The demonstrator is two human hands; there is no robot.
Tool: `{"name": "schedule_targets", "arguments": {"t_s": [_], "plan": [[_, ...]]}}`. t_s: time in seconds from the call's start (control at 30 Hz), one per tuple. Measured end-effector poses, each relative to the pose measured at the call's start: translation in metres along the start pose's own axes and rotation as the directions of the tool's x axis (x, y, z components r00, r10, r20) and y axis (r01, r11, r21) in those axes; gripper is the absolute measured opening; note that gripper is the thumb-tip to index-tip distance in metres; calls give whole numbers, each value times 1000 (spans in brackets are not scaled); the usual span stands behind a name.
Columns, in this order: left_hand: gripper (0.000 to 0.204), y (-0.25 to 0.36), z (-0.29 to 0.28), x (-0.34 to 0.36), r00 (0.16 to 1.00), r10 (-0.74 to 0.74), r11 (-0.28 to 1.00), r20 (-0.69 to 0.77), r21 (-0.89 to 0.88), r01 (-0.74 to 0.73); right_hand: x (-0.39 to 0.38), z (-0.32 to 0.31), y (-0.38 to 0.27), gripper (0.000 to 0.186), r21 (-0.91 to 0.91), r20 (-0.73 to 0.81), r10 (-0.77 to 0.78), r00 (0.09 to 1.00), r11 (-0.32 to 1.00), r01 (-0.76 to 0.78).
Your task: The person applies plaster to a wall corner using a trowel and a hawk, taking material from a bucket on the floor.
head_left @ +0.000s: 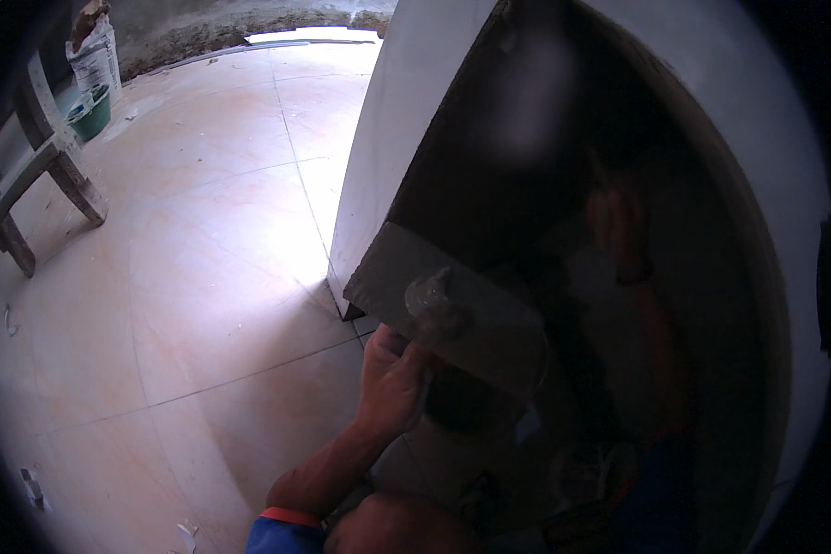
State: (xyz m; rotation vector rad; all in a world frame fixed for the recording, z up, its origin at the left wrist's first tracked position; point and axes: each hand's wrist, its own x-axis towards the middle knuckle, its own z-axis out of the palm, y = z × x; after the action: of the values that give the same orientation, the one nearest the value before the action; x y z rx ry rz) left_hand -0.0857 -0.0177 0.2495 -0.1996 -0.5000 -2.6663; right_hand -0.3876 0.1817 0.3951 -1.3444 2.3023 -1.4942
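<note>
My left hand (392, 379) grips a flat grey board (489, 342) from below, near its left edge, holding it tilted at the opening of a dark recess. A lump of wet grey paste (434, 300) sits on the board. My right hand (619, 222) is closed on a thin tool (600, 166), hard to make out, raised inside the shadowed recess (683, 277). Pale panels (415, 74) frame the opening. Below the board are dark, rounded objects that I cannot make out.
Pale floor tiles (194, 295) stretch to the left. A rough wooden stand (65, 185), a green bucket (92, 115) and a torn white sack (92, 55) stand at the upper left. Pale strips (305, 37) lie along the back wall. Small scraps (189, 535) lie on the floor.
</note>
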Motion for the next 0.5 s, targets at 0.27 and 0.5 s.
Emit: {"name": "schedule_targets", "arguments": {"t_s": [0.27, 0.5], "plan": [[28, 2, 1, -7, 992, -26, 998, -124, 52, 33, -69, 73, -31, 24, -218, -322, -43, 946, 976, -29], [30, 5, -10, -17, 981, -20, 999, -195, 23, 25, -64, 130, -94, 31, -237, -329, -136, 934, 970, 58]]}}
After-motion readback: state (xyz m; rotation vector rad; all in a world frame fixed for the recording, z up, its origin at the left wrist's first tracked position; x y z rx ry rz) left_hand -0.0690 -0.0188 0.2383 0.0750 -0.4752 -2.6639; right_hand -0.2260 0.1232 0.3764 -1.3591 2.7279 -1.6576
